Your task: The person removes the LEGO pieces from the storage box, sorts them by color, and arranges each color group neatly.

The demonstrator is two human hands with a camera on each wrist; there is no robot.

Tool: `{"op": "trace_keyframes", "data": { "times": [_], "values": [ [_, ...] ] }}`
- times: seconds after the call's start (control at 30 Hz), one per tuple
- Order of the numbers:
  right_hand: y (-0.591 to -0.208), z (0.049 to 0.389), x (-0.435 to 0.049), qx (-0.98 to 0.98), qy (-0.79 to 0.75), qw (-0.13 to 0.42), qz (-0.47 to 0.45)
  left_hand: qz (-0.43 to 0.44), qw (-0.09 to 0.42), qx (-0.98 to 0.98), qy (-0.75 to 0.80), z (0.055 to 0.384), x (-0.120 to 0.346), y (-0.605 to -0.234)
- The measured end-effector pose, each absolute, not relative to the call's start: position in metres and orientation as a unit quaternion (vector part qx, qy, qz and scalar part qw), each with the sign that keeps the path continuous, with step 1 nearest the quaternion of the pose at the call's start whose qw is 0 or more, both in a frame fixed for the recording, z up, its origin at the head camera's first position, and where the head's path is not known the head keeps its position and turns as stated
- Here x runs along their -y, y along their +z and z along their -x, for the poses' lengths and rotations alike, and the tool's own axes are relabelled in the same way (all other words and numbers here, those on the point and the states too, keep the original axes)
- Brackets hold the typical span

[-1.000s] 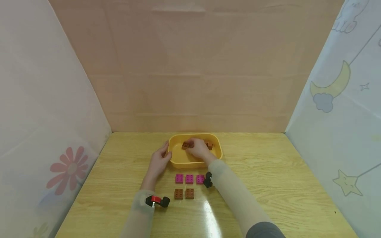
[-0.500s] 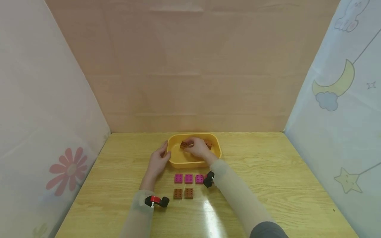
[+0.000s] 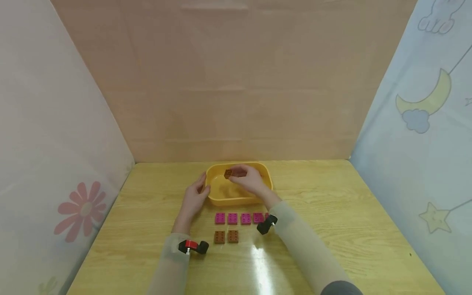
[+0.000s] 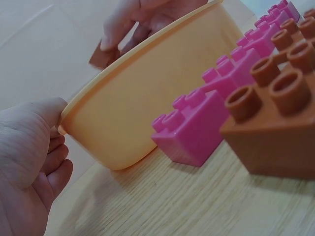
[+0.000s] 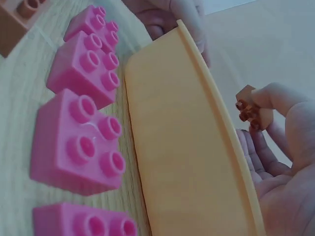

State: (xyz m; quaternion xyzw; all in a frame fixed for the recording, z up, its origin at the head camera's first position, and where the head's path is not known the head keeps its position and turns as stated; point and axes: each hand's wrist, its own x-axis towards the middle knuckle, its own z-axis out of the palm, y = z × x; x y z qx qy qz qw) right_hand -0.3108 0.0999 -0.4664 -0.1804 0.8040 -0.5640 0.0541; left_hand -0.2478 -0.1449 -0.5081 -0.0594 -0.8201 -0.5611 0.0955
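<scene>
My right hand (image 3: 250, 181) pinches a brown toy brick (image 3: 228, 173) between thumb and fingers, over the yellow tray (image 3: 229, 201). In the right wrist view this brick (image 5: 256, 109) has its studs turned toward the tray wall. At the tray's left end, my left hand (image 3: 194, 197) grips the rim; its thumb lies at the rim and the other fingers curl outside in the left wrist view. A row of several pink bricks (image 3: 232, 218) stands in front of the tray, partly behind the right wrist camera. Nearer me are two brown bricks (image 3: 219, 237) side by side.
The wooden table (image 3: 147, 229) meets a plain back sheet (image 3: 221, 102) just behind the tray. Printed sheets stand at both sides, with a flower (image 3: 85, 209) on the left and a moon (image 3: 429, 100) on the right. My right hand hides part of the tray's inside.
My right hand has raised the brown brick within the tray area. Another brown brick at the tray's right is now hidden by the hand. The left hand stays on the rim; the head view shifted slightly.
</scene>
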Motion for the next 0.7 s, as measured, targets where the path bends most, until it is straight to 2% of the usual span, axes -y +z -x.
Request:
{"op": "trace_keyframes", "data": {
  "times": [0.2, 0.47, 0.7],
  "values": [
    [-0.464, 0.294, -0.114, -0.770, -0.602, 0.044, 0.209, 0.056, 0.098, 0.818, -0.564, 0.247, 0.147, -0.507],
    [-0.465, 0.260, -0.138, -0.702, -0.678, 0.076, 0.203, 0.055, 0.104, 0.819, -0.562, 0.247, 0.147, -0.509],
    [-0.474, 0.228, -0.169, -0.716, -0.661, 0.080, 0.209, 0.060, 0.103, 0.820, -0.561, 0.248, 0.148, -0.511]
  ]
}}
